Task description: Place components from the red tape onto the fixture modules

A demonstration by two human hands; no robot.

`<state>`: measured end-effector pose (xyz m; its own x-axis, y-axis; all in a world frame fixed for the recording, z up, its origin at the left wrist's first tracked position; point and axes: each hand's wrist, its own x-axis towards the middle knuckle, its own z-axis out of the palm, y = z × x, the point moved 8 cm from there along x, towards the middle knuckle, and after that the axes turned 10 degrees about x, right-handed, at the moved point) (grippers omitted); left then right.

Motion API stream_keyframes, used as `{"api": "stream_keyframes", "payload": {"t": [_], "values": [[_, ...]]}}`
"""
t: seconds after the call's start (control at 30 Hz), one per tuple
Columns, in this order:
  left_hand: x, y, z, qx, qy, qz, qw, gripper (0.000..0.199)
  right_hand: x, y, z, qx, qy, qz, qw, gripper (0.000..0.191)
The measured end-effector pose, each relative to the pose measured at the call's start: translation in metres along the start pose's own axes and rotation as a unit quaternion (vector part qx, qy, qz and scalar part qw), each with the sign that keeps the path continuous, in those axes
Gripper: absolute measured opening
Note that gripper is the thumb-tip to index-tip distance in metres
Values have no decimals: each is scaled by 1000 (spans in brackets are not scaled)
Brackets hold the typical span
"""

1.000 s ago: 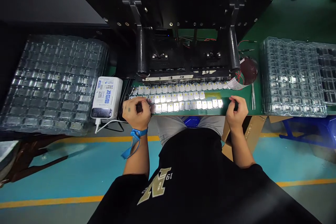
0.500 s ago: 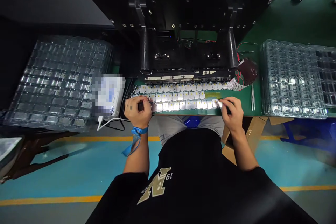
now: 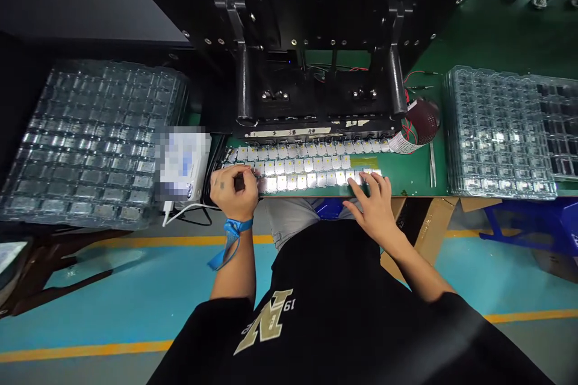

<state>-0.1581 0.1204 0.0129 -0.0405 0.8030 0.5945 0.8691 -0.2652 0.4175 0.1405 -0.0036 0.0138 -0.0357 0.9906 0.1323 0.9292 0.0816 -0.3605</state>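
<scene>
Rows of small silvery plates with yellow dots lie along the front of the green table. My left hand (image 3: 235, 191), with a blue strap (image 3: 232, 227) at the wrist, is closed at the left end of the front row (image 3: 311, 180); what its pinched fingertips hold, if anything, is too small to make out. My right hand (image 3: 372, 201) has its fingers spread, with the fingertips on the right end of that row. Behind it runs a middle row (image 3: 307, 165), with a yellow strip (image 3: 363, 162) at its right end. The back row (image 3: 311, 150) sits against the black fixture.
A black fixture with two handles (image 3: 244, 84) stands behind the rows. Stacked clear trays (image 3: 97, 144) are at the left, more trays (image 3: 501, 132) at the right. Nearby are a white box (image 3: 183, 162) with a cable, tweezers (image 3: 432, 164) and a perforated roll (image 3: 419, 126) with red wires.
My right hand has opened from a pinch and moved left, its fingers now spread over the front row. My left hand keeps its closed pose. The view has shifted slightly.
</scene>
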Motion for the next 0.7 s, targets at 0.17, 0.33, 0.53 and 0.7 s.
{"api": "stream_keyframes", "payload": {"t": [0.17,0.33,0.53,0.7], "values": [[0,1,-1,0,1,-1,1000,7,-9,5,-1,-8,3,1,1000,53],[1,1,-1,2,0,-8,1000,7,-10,25,-10,-6,19,14,1000,55],[0,-1,0,-3,-3,-12,1000,6,16,32,-14,-8,1,-18,1000,61],[-1,-3,1,-14,-6,-14,1000,6,28,25,-12,0,-22,-34,999,65]]}}
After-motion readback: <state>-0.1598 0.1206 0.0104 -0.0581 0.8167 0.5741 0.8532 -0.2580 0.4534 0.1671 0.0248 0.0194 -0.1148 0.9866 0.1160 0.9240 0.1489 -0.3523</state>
